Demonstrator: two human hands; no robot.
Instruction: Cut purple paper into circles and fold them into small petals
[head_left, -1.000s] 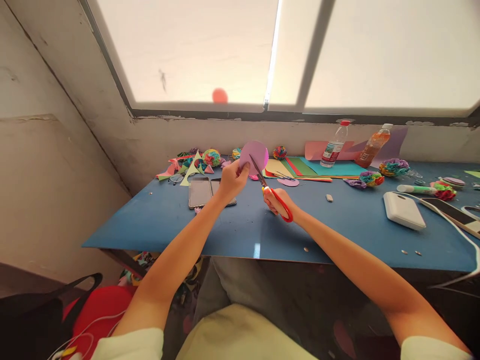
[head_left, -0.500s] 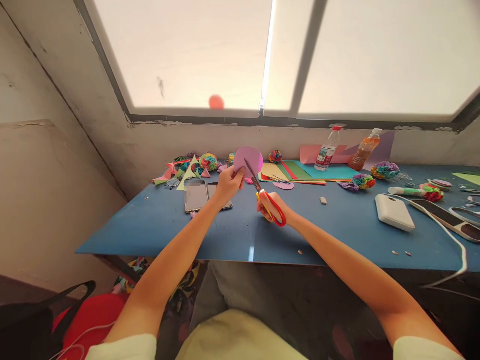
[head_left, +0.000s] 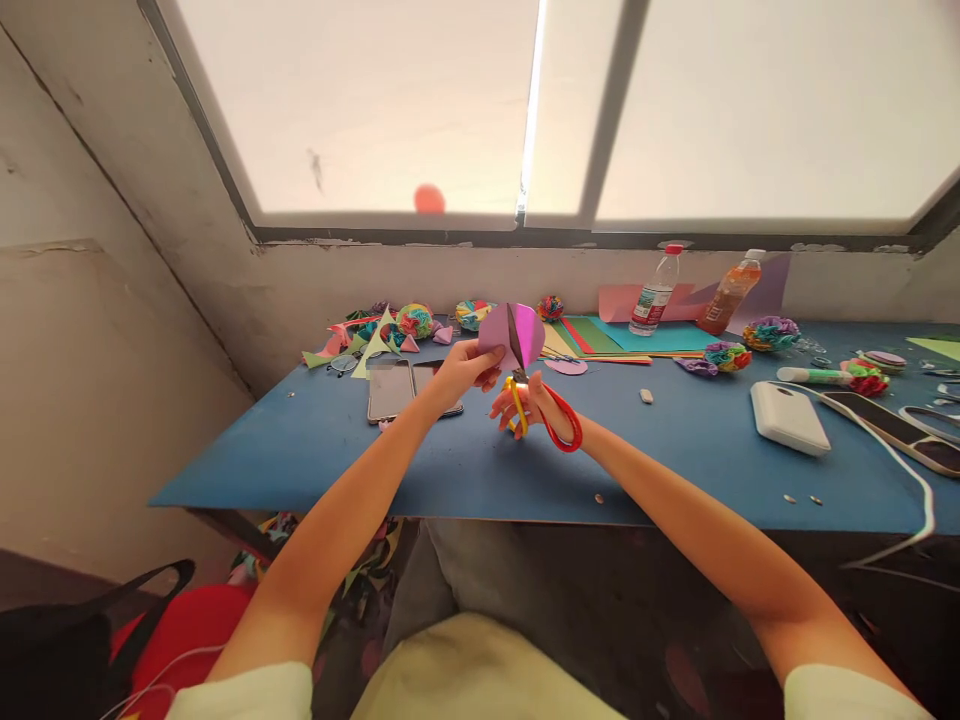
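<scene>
Pinching a pink paper circle (head_left: 511, 337) by its lower edge, left hand (head_left: 459, 375) meets red scissors (head_left: 546, 405) gripped in right hand (head_left: 531, 405), bare table (head_left: 480, 460) beneath the fingers

From my view, the scissors (head_left: 541, 400) blades vanish into the paper disc (head_left: 512, 336); bottle labels (head_left: 646, 303) are too small to read; the surface (head_left: 465, 470) is cut off at the right.

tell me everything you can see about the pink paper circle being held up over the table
The pink paper circle is a thin, flat disc of coloured paper, pale pink-lilac, brighter magenta on its right half. It is held upright above the blue table, near the far wall. The left hand pinches its lower left edge. The blades of the red-handled scissors, worked by the right hand, run up its middle from the bottom edge, so it looks partly cut.
</scene>
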